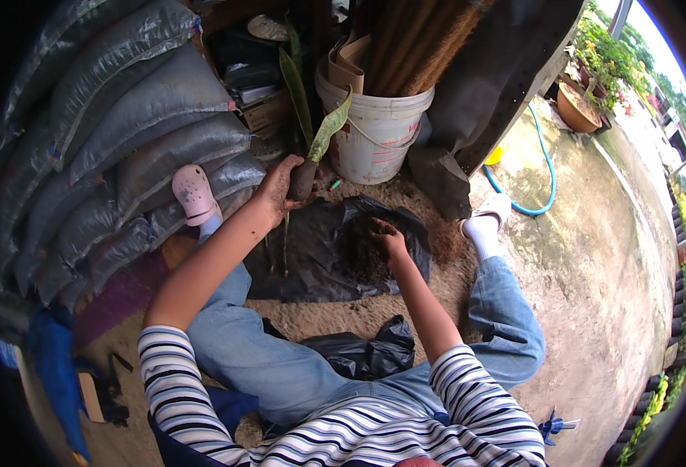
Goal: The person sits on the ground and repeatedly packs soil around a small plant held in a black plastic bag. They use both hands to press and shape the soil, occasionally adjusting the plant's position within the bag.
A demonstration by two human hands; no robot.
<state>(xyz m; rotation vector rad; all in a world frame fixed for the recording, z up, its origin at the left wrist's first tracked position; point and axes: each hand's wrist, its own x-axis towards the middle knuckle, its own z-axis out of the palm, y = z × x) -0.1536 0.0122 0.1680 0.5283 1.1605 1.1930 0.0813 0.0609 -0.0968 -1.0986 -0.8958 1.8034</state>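
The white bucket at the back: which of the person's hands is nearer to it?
Left. The left hand, gripping a leafy plant, is just beside the white bucket; the right hand is lower, in dark soil.

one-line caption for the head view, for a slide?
Seated person's left hand holds a leafy plant by its base while the right hand digs into dark soil on a black bag.

Left hand (279, 189) grips a plant (317, 144); right hand (388, 239) digs in soil (362, 257).

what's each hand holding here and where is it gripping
The left hand grips a long-leaved green plant at its base, just above the roots. The right hand digs into dark soil; what it holds cannot be told.
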